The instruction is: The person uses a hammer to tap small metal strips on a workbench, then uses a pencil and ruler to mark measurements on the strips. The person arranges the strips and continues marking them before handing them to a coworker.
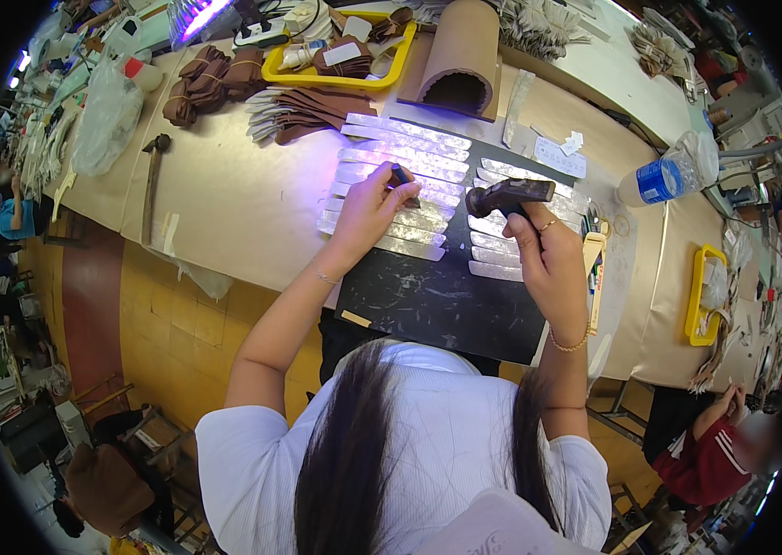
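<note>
My left hand (374,205) is closed around a short dark punch (401,175), held over the left column of silvery strips (391,143). The punch's lower end is by one strip; whether it touches cannot be told. In my right hand (553,259) is a hammer (511,195), its dark metal head raised just right of the punch and apart from it. A second column of strips (494,254) lies below the hammer. Both columns rest on a dark board (437,310) in front of me.
Bundles of brown strips (215,83) and a yellow tray (340,85) lie at the back, beside a thick cardboard tube (460,55). Another hammer (152,185) lies left. A plastic bottle (647,182) and a second yellow tray (706,296) are right. A co-worker (710,444) sits at the right.
</note>
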Demonstrator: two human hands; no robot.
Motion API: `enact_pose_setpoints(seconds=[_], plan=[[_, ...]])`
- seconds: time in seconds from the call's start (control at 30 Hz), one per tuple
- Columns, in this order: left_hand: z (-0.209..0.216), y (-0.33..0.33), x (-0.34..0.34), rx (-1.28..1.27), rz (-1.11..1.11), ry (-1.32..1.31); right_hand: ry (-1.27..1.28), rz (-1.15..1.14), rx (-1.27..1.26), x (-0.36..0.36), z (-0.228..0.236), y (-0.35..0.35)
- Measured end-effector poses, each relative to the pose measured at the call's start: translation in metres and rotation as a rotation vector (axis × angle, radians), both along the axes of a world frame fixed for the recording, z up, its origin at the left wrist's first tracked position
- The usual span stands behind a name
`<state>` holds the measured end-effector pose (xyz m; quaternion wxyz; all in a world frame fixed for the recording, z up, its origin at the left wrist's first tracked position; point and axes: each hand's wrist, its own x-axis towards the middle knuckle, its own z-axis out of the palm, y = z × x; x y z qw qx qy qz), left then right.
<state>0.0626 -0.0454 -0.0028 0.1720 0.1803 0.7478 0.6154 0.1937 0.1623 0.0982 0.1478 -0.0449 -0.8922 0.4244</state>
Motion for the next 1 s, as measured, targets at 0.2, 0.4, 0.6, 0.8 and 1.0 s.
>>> enact_pose_setpoints(seconds=[0.2,0.4,0.6,0.8,1.0], plan=[[-0.002,0.001,0.001,0.001,0.001,0.036,0.003,-0.004,0.023,0.0,-0.001,0.001],[0.006,-0.001,0.01,-0.442,-0.083,0.415,0.092,-0.023,0.192,-0.004,0.001,-0.007],[-0.005,-0.008,0.01,-0.311,-0.103,0.487,0.495,0.034,0.06,-0.012,0.034,-0.028],[-0.01,-0.01,0.008,-0.416,-0.123,0.426,0.073,0.167,0.442,-0.019,-0.008,-0.033],[-0.024,-0.014,0.002,-0.497,-0.079,0.523,0.171,0.125,0.322,-0.008,0.013,-0.034]])
